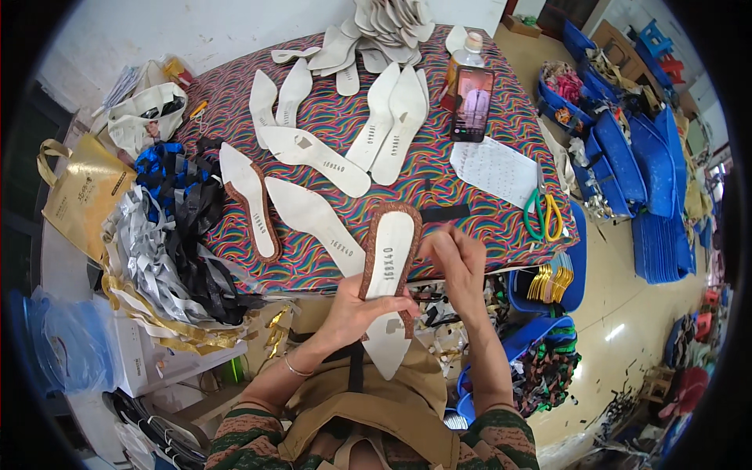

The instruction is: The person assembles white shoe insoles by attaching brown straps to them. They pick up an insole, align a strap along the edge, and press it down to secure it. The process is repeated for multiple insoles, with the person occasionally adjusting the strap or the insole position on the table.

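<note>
My left hand [362,307] is closed around the middle of a white pointed shoe insole [394,243], its rounded heel end up and its toe toward me. Brown glittery strip [366,262] wraps the heel and part of the sides; the toe edge is bare white. Close to the right of the heel is my right hand [457,262], fingers curled and pinched together; what they hold, if anything, is hidden. Another insole with brown edging [249,200] lies at the left of the table. Between the two rests a plain white insole [313,219].
More white insoles [321,160] lie farther back, before a heaped stack [392,31]. Silver, black and blue strips [149,243] hang at the left edge. A phone [472,102] leans on a bottle [470,53]; paper [497,172] and scissors [546,213] lie right. Blue baskets [658,227] stand beyond.
</note>
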`<act>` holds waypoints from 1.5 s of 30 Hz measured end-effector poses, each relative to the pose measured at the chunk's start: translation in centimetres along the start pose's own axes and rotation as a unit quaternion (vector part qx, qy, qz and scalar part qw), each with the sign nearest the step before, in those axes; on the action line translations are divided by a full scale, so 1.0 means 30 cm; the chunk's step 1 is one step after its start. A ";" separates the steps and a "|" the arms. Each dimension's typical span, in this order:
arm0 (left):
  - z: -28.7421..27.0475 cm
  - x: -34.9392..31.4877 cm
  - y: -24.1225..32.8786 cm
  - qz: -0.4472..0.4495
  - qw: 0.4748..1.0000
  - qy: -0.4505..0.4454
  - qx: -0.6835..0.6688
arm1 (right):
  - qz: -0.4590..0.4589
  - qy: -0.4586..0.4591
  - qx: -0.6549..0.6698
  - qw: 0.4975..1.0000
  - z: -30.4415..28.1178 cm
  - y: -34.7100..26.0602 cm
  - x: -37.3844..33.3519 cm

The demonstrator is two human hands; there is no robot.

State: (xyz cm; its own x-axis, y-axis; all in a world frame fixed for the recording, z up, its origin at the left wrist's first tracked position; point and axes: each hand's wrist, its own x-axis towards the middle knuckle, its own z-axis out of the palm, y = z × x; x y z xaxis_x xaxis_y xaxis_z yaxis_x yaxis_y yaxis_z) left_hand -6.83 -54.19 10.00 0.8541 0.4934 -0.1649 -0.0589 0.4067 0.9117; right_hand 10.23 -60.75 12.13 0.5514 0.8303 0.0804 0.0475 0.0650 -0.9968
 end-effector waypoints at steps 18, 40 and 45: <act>0.009 -0.017 -0.042 -0.040 0.998 0.017 0.053 | 0.060 -0.032 0.247 0.967 0.018 0.078 0.014; -0.003 0.044 -0.025 -0.022 0.983 -0.105 -0.147 | 0.048 0.047 0.261 0.963 0.081 0.122 0.068; -0.030 0.029 0.016 -0.083 0.991 -0.038 -0.097 | 0.038 0.015 0.240 0.970 0.092 0.109 0.055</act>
State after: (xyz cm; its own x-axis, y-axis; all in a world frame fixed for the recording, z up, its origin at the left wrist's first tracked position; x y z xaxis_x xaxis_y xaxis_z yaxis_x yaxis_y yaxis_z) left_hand -6.58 -52.89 9.96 0.8959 0.3513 -0.2718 -0.0056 0.6209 0.7838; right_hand 9.00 -57.64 8.99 0.5628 0.8266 -0.0005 -0.3830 0.2602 -0.8863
